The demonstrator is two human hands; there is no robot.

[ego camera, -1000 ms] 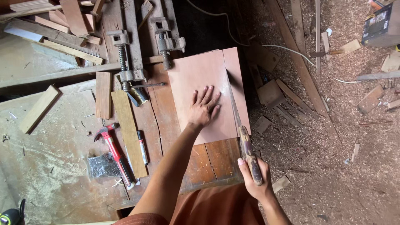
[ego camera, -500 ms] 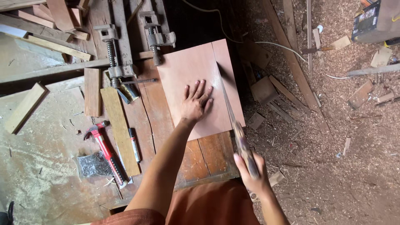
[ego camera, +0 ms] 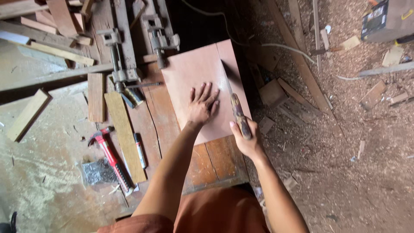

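The reddish plywood panel (ego camera: 196,82) lies flat on the plank bench (ego camera: 217,162), its right edge overhanging. Your left hand (ego camera: 202,105) presses on the panel, fingers spread. Your right hand (ego camera: 246,140) wraps closed around the wooden handle of a handsaw (ego camera: 236,111), whose blade sits in a cut near the panel's right edge. Left of the panel: two metal clamps (ego camera: 142,47), a marker (ego camera: 139,149), a red-handled hammer (ego camera: 110,157).

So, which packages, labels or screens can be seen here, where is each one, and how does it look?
Box or case: top right corner, on the sawdust floor; rectangular, grey-brown with a dark label panel and a yellow mark.
Marker pen: on the workbench beside the red hammer; slim, white barrel with a label band, dark cap.
No screens or signs.
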